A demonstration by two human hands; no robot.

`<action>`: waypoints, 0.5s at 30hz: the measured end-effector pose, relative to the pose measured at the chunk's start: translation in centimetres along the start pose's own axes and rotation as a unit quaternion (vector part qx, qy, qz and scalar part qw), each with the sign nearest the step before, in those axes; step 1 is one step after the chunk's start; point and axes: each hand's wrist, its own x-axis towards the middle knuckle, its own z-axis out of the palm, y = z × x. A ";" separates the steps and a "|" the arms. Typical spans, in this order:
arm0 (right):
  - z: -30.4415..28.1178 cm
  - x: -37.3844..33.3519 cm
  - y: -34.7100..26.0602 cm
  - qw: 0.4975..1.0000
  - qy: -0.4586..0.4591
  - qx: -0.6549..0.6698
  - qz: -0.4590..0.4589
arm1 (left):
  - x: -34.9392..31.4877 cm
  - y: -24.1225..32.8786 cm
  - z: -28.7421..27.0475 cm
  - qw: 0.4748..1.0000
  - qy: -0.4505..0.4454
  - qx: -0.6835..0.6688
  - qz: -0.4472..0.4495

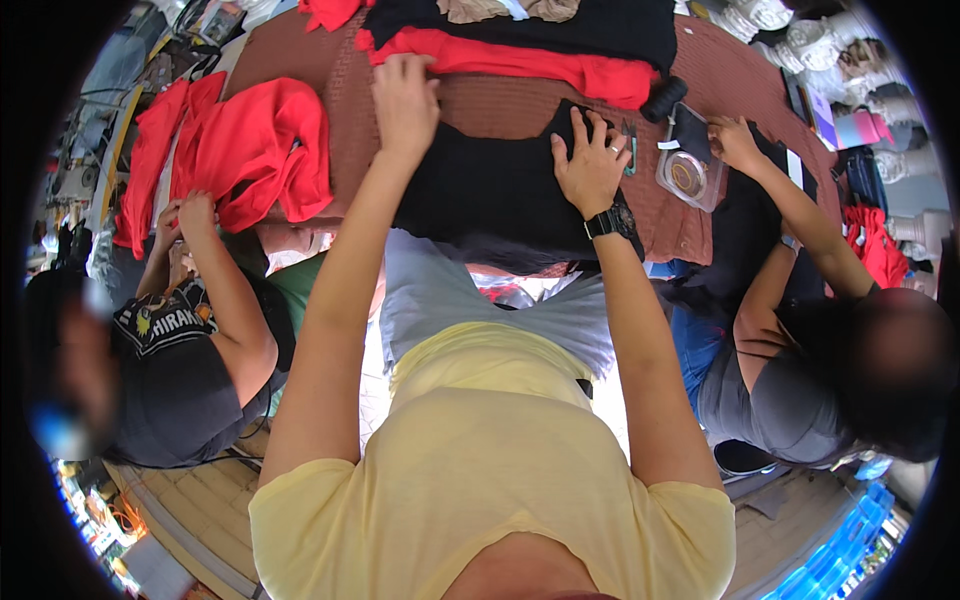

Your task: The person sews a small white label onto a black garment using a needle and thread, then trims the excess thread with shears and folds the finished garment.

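Note:
A black garment point(480, 190) with a scooped neckline lies spread on the brown-clothed table point(480, 100) in front of me. My right hand point(592, 165) rests flat on its right side, fingers spread, with a ring and a black watch. Bent fingers of my left hand point(407, 105) reach past the garment's upper left corner to the edge of a folded red cloth point(500, 62). I see nothing held in that hand, though its fingertips are partly hidden. Small teal-handled thread snips point(629, 148) lie just right of my right hand.
Black fabric point(620, 30) is piled at the back beside a black thread spool point(664, 100). A clear plastic container point(690, 180) stands to the right, near a co-worker's hand point(736, 143) on black cloth. On the left, another person's hands point(190, 215) are at red garments point(250, 150).

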 end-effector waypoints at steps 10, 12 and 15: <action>0.0 0.6 1.0 0.998 -0.042 0.053 0.009 | -3.3 9.1 10.1 0.955 -0.191 -0.214 0.080; 0.1 0.6 1.1 0.997 -0.030 0.068 0.015 | -2.0 9.5 10.7 0.960 -0.187 -0.204 0.035; 0.1 0.3 0.9 0.998 -0.020 0.061 0.015 | -0.7 10.2 10.9 0.945 -0.269 -0.185 -0.028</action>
